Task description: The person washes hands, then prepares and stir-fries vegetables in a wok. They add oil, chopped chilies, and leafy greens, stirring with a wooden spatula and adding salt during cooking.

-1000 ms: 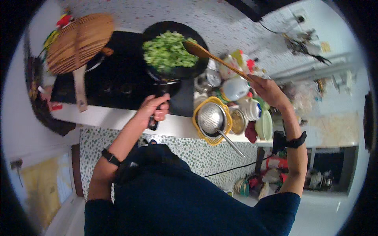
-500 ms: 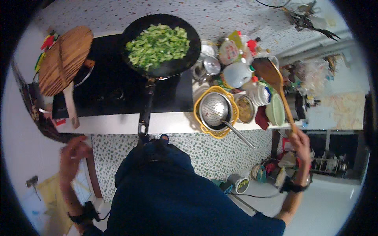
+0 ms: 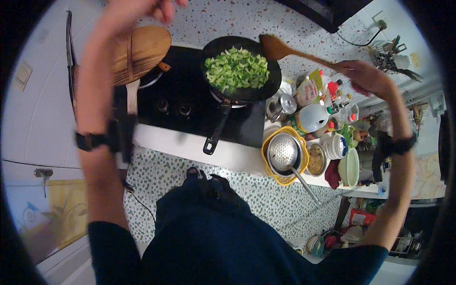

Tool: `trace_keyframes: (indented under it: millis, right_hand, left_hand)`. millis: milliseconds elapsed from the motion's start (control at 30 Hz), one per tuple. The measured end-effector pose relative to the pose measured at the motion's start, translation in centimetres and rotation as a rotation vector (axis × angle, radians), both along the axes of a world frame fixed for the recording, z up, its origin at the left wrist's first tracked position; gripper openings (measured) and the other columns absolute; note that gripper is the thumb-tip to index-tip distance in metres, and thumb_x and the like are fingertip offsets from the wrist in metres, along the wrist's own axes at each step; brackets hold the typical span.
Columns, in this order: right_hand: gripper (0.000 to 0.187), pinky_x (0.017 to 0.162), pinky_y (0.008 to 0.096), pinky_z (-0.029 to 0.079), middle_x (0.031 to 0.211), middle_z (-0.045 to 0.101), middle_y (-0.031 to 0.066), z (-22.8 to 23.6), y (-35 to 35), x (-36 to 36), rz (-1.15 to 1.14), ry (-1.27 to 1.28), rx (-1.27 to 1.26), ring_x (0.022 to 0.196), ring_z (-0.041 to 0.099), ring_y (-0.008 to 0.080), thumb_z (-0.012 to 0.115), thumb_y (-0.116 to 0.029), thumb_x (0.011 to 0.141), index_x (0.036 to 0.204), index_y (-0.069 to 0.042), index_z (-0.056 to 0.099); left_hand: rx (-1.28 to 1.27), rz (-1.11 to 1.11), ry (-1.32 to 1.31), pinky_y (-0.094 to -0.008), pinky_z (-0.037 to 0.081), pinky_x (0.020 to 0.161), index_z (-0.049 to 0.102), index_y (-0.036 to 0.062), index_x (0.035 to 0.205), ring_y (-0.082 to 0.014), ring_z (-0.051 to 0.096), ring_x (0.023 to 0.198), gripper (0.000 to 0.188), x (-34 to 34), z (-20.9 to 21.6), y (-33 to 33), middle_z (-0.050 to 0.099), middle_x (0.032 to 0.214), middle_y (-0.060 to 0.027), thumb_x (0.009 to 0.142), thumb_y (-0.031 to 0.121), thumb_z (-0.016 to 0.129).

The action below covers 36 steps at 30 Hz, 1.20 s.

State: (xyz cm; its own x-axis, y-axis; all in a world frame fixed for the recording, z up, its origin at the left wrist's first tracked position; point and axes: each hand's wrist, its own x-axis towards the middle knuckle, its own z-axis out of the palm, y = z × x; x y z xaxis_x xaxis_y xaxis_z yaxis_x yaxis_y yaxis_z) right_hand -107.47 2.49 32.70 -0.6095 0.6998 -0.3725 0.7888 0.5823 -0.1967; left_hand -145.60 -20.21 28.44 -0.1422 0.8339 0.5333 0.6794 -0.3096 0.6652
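My right hand [image 3: 368, 78] is closed round the handle end of a wooden spatula [image 3: 306, 53], raised at the right. In this view its flat blade overlaps the upper right rim of a black wok [image 3: 274, 80]. Chopped green vegetables [image 3: 237, 70] lie heaped in the wok, whose handle points toward me. My left hand [image 3: 142, 10] is lifted high at the upper left, blurred and partly cut off by the picture's edge. Below it, a round wooden lid [image 3: 151, 50] shows partly behind my left forearm. I cannot tell whether the left hand holds anything.
The wok stands on a black cooktop [image 3: 190, 128] with two knobs. To its right are a steel pot [image 3: 285, 105], several bottles, and a yellow basket [image 3: 266, 164] bearing a perforated ladle [image 3: 285, 147]. A bowl of food [image 3: 316, 161] and a green basket [image 3: 350, 166] stand beyond.
Both hands have risen from near the counter's front edge. The spatula has swung left, its blade now by the wok's rim. The view has shifted, so the counter appears farther right.
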Motion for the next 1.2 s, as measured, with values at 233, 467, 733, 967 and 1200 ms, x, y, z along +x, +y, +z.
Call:
trace_keyframes:
  millis: [233, 467, 733, 967, 1200]
  right_hand:
    - [0.025, 0.034, 0.0281, 0.035, 0.048, 0.046, 0.0034, -5.6, 7.7, -3.9, -0.112, -0.296, -0.198, 0.035, 0.044, 0.0124, 0.045, -0.027, 0.091, 0.09, -0.003, 0.053]
    - [0.029, 0.036, 0.0292, 0.039, 0.058, 0.052, 0.0054, -8.5, 5.6, -8.3, 0.096, -0.152, -0.022, 0.041, 0.047, 0.0133, 0.047, -0.032, 0.091, 0.099, -0.007, 0.061]
    - [0.031, 0.079, 0.0414, 0.048, 0.09, 0.062, 0.016, -6.9, 7.1, -11.3, 0.461, -0.345, 0.52, 0.089, 0.06, 0.0314, 0.046, -0.029, 0.092, 0.114, -0.011, 0.059]
    - [0.033, 0.069, 0.04, 0.052, 0.084, 0.066, 0.0129, -9.5, 2.1, -14.8, 0.776, -0.333, 0.648, 0.079, 0.065, 0.0287, 0.05, -0.029, 0.09, 0.122, -0.021, 0.055]
    - [0.033, 0.057, 0.038, 0.05, 0.074, 0.062, 0.0083, -2.8, -7.3, -9.7, 0.755, -0.526, 0.797, 0.065, 0.064, 0.0265, 0.051, -0.024, 0.088, 0.122, -0.022, 0.054]
  left_hand:
    - [-0.672, 0.024, -0.883, -0.0262, 0.051, 0.048, 0.056, 0.0027, 0.092, -0.0142, 0.06, 0.054, 0.04, 7.0, -21.8, -2.8, 0.059, 0.073, -0.008, 0.093, 0.042, 0.048]
    - [-0.529, -0.205, -1.541, -0.035, 0.053, 0.048, 0.046, 0.0047, 0.097, -0.0176, 0.057, 0.053, 0.03, 14.9, -26.6, -1.6, 0.055, 0.075, -0.0089, 0.092, 0.033, 0.053]
    - [-0.664, -0.249, -1.747, -0.026, 0.035, 0.038, 0.046, 0.0076, 0.098, -0.0107, 0.044, 0.046, 0.021, 16.0, -27.0, -0.9, 0.049, 0.07, -0.0043, 0.093, 0.027, 0.053]
    - [-0.665, -0.274, -1.806, -0.0234, 0.033, 0.037, 0.046, 0.0082, 0.099, -0.0088, 0.042, 0.046, 0.021, 15.6, -26.8, -1.2, 0.048, 0.069, -0.0036, 0.093, 0.027, 0.053]
    - [-0.623, -0.314, -1.835, -0.0222, 0.032, 0.037, 0.047, 0.0075, 0.097, -0.0082, 0.041, 0.047, 0.021, 15.6, -26.4, -1.5, 0.048, 0.07, -0.0029, 0.093, 0.027, 0.052]
